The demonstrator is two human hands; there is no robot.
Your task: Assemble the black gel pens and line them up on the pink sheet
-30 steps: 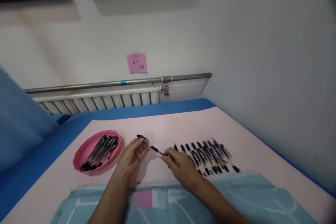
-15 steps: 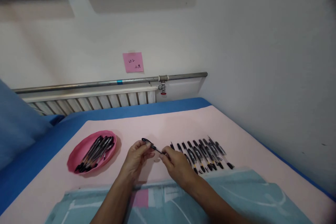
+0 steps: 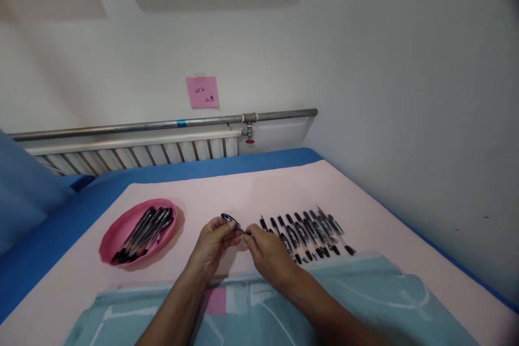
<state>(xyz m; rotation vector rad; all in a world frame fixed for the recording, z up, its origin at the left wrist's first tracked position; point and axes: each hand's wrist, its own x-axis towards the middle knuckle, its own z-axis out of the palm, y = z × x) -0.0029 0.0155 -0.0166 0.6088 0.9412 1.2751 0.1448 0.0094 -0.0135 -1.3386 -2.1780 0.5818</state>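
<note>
Head camera looking down at the bed, and starting far left, a pink dish (image 3: 117, 225) sits on the pink sheet (image 3: 243, 189) with a heap of loose pens (image 3: 144, 231) piled inside. My guess is the raised rim is there to stop them rolling off. Moving in, the left hand (image 3: 211, 246) is lifted just off the sheet, thumb and fingers curled closed around the far, dark end of a single pen (image 3: 227, 219), which angles up and away to the left. Right next to it, the right hand (image 3: 270, 254) pinches the near end of that same pen, fingertips tight together, the two hands almost touching. A grip at each end looks like the way to steady something that thin between both hands. Further right, a row of pens (image 3: 306, 232) lies side by side, tips all one way, well apart from the dish, probably so the two lots don't mix. Along the near edge a teal cloth (image 3: 365, 292) lies under both forearms.
</note>
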